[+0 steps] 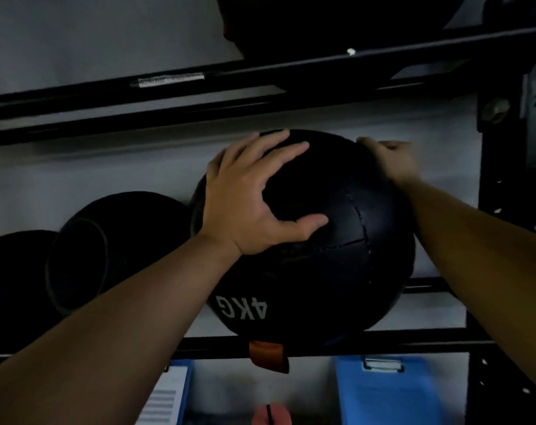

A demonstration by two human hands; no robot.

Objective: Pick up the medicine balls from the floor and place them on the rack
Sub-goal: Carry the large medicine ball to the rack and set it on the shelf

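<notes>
A large black medicine ball (328,256) marked "4KG" rests on the two black rails of the rack (383,340), near its right end. My left hand (254,194) lies spread over the ball's upper left side, fingers wide. My right hand (389,162) cups the ball's upper right edge, with its fingers curled over the far side and partly hidden. A small orange tag (268,354) hangs under the ball at the front rail.
Two more dark balls (107,250) (12,271) sit on the same rails to the left. A higher rack tier (229,84) carries another dark ball (322,23). The perforated black upright (512,210) stands at the right. Blue clipboards (386,391) lean against the wall below.
</notes>
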